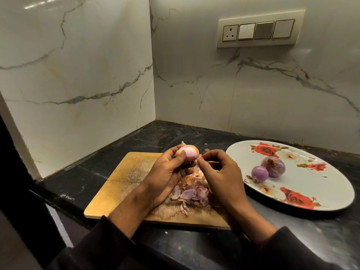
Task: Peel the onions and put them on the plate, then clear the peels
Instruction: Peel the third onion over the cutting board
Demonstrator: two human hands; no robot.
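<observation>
**Third onion mid-peel over the board**

Onion (188, 155) held above the cutting board (124, 184), partly bare; some orange skin on its far side. Left hand (167, 176) curls round it, thumb on the front. Right hand (220, 172) pinches a strip of skin (211, 162) beside it. Best to pull the strip toward the root, turning the onion, letting scraps fall on the peel pile (191, 193). Two peeled onions (266, 169) sit touching on the flowered plate (331, 184), just right of the board.

Before you, a dark stone counter (194, 248) in a marble-walled corner carries a wooden cutting board (124, 182) and, just to its right, a rose-patterned plate (321, 184).
</observation>
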